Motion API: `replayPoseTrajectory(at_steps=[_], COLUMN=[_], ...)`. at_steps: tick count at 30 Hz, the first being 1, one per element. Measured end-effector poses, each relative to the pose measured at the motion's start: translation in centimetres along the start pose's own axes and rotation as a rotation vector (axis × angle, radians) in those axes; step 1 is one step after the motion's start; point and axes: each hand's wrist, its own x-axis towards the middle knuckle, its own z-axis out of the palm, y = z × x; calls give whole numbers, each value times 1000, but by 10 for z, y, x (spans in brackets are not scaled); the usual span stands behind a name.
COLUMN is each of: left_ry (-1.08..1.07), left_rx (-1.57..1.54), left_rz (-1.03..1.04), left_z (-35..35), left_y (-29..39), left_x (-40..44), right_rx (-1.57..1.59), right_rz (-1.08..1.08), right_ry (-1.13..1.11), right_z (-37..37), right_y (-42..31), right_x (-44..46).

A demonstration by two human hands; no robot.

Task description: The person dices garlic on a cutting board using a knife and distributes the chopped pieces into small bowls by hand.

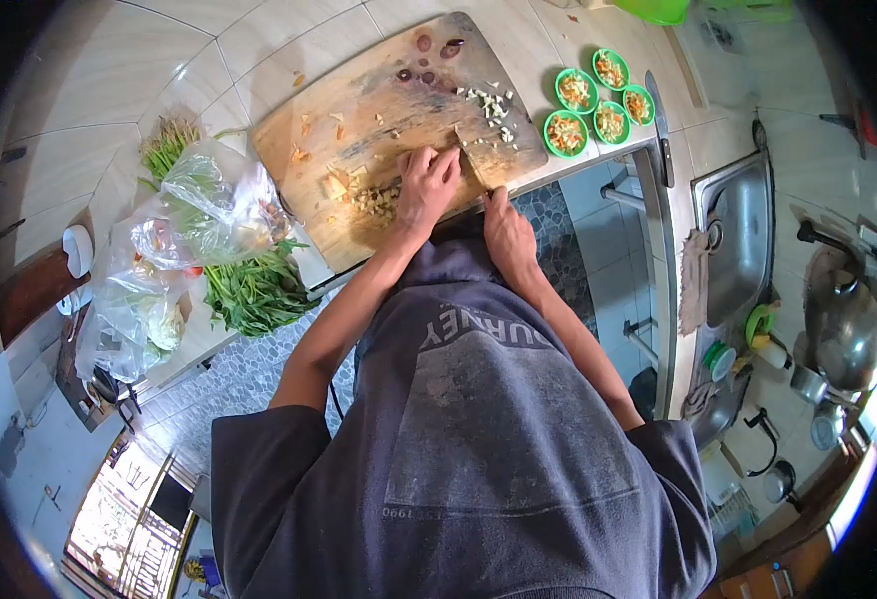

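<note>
A wooden cutting board (358,100) lies on the tiled counter. My right hand (508,236) is closed round the handle of a knife, and its broad blade (475,160) rests on the board near the front edge. Just left of the blade, my left hand (428,187) has its fingers curled down onto the board; what is under them is hidden. Pale diced pieces (376,203) lie beside my left hand. Small white-green pieces (493,108) are scattered at the board's right part, and peel-like scraps (338,184) lie at the left.
Several green cups of chopped food (565,133) stand right of the board, beside another knife (661,130). Left are plastic bags of vegetables (199,205) and leafy greens (257,290). A metal sink (738,255) is at the right, with pans (843,334) beyond.
</note>
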Motion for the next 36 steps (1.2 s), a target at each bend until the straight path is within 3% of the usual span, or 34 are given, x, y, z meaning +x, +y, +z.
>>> replayPoseTrajectory(at_steps=[10, 15, 36], left_ry=[15, 1, 11], left_rx=[1, 11, -11], left_rz=[-4, 17, -1], left_z=[1, -2, -3], left_y=[-2, 0, 3], left_x=[2, 3, 2], right_rx=[94, 245, 272], right_rz=[30, 167, 33], right_ry=[-105, -100, -153], right_z=[-4, -11, 2], right_y=[-1, 7, 2], right_x=[6, -1, 7])
